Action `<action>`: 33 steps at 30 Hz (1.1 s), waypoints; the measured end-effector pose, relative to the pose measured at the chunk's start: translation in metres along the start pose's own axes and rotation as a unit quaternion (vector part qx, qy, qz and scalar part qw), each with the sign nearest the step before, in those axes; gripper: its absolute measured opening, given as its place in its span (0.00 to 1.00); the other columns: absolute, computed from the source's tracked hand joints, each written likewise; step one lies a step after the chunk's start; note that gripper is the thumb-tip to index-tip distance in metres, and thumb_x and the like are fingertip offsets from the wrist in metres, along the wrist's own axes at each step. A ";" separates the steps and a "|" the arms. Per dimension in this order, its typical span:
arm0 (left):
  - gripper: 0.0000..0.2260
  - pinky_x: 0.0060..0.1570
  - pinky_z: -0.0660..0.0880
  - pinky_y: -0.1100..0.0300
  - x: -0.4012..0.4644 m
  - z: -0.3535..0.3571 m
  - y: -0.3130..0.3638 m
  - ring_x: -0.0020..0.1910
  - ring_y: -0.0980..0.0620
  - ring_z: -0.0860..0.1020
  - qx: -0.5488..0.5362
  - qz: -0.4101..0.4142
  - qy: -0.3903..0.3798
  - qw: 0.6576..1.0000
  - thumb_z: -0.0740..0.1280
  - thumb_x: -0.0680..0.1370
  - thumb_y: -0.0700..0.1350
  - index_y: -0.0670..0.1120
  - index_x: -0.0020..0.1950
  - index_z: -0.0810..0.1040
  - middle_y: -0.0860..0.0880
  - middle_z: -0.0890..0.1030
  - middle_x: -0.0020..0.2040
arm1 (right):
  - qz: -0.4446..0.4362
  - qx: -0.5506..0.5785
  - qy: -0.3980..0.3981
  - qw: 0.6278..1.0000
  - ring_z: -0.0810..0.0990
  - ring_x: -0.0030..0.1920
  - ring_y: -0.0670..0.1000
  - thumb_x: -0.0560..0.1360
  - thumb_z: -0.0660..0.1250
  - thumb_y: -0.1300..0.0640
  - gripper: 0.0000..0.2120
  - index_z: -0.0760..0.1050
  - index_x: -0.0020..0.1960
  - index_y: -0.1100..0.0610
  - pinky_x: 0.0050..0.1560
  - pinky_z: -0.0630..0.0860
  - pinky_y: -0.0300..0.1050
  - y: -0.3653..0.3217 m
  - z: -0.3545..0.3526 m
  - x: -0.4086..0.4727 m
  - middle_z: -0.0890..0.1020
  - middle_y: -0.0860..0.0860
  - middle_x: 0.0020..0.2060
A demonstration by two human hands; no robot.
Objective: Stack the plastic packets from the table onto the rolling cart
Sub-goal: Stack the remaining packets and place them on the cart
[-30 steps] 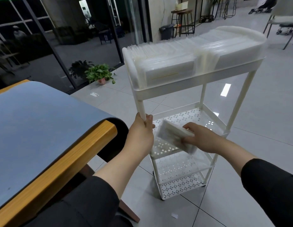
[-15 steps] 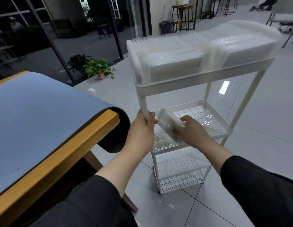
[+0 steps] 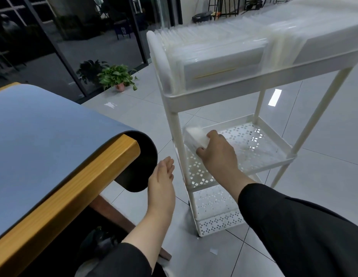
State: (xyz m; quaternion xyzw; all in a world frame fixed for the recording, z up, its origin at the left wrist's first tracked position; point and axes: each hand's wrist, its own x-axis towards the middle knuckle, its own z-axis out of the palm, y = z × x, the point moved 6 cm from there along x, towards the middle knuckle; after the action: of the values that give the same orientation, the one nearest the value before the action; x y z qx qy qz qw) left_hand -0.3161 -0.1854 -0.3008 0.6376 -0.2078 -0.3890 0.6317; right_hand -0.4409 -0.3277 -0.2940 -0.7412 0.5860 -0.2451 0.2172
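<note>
We stand on a grey tiled floor (image 3: 324, 196) beside dark glass doors (image 3: 94, 47), with a potted plant (image 3: 117, 76) at the foot of the glass and stools far back near a wall. At our left is the table (image 3: 78, 176), a wooden top with a yellow edge covered by a blue mat (image 3: 44, 126) whose end curls down over the table corner. Directly ahead is the white rolling cart (image 3: 174, 124), with three tiers; the lower two have perforated floors. The top tier (image 3: 254, 86) is filled with upright rows of clear plastic packets (image 3: 224, 54) standing close together from rim to rim. Our right hand (image 3: 218, 154) reaches into the middle tier (image 3: 254, 140) and grasps one packet (image 3: 196, 136), thumb on the near side and fingers curled over the top edge. This packet stands tilted at the left end of the middle tier, close to the cart's front-left post; we cannot tell whether its lower edge touches the perforated floor. Our left hand (image 3: 162, 180) is released, fingers straight and together, holding nothing; it hangs between the curled mat end and the cart post, touching neither. Both forearms wear dark sleeves (image 3: 294, 226). A small scrap (image 3: 213, 251) lies on the tiles near the cart's base.
</note>
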 end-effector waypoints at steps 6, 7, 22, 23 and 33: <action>0.18 0.72 0.66 0.52 0.043 0.017 -0.003 0.68 0.47 0.75 0.041 -0.034 -0.037 0.998 0.57 0.85 0.49 0.41 0.69 0.75 0.43 0.78 0.68 | 0.006 0.003 -0.015 1.000 0.77 0.45 0.59 0.76 0.69 0.49 0.19 0.67 0.62 0.54 0.42 0.73 0.49 -0.008 0.017 0.004 0.74 0.52 0.54; 0.18 0.72 0.66 0.51 0.047 0.020 -0.001 0.65 0.48 0.76 0.033 -0.042 -0.046 0.998 0.60 0.82 0.52 0.43 0.66 0.77 0.45 0.79 0.66 | 0.007 0.008 -0.020 1.000 0.76 0.44 0.58 0.76 0.69 0.48 0.20 0.66 0.62 0.53 0.42 0.72 0.49 -0.009 0.020 0.003 0.73 0.52 0.53; 0.14 0.48 0.77 0.62 0.087 0.045 0.003 0.51 0.49 0.83 0.156 -0.024 -0.091 0.983 0.61 0.85 0.51 0.45 0.58 0.83 0.47 0.86 0.50 | -0.052 0.132 -0.109 0.984 0.74 0.50 0.48 0.77 0.63 0.36 0.23 0.67 0.65 0.48 0.47 0.68 0.43 -0.007 0.039 0.007 0.70 0.44 0.51; 0.11 0.43 0.75 0.67 0.089 0.044 0.005 0.46 0.53 0.82 0.164 -0.015 -0.080 0.983 0.62 0.84 0.49 0.45 0.55 0.82 0.50 0.84 0.46 | -0.063 0.143 -0.113 0.981 0.73 0.50 0.47 0.78 0.62 0.36 0.22 0.68 0.65 0.48 0.47 0.67 0.42 -0.006 0.039 0.007 0.71 0.44 0.51; 0.06 0.42 0.78 0.51 0.107 0.038 0.004 0.37 0.47 0.79 0.215 0.051 -0.028 0.975 0.68 0.80 0.42 0.40 0.51 0.83 0.49 0.81 0.36 | -0.061 0.239 -0.173 0.954 0.75 0.65 0.45 0.70 0.70 0.32 0.37 0.64 0.73 0.44 0.65 0.73 0.48 -0.003 0.043 0.006 0.76 0.44 0.66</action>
State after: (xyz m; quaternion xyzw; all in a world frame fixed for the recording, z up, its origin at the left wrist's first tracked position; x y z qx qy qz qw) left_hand -0.2782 -0.2914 -0.3182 0.7358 -0.3360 -0.3207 0.4928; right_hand -0.4107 -0.3315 -0.3247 -0.7329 0.4179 -0.2586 0.4704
